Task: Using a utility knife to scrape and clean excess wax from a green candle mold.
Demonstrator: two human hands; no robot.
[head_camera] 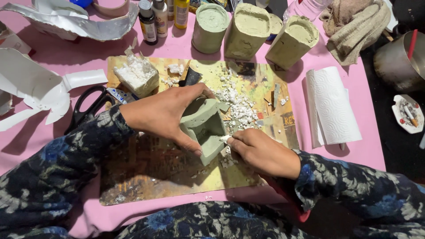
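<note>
Centre of the frame, the left hand (166,115) wraps its grip around a hollow green block (204,128) tilted over the board (146,172) on the pink desk (363,146). Just right of it, the right hand (261,152) pinches a small white chunk (225,138) at the block's edge, white crumbs (237,104) scattered above.

Pink surface (372,150) is pretty cluttered: paper towel roll (332,106) on the right, black scissors (86,108) left, three pale green blocks (248,31) up top beside small paint bottles (160,17), plus a beige cloth (354,26).
</note>
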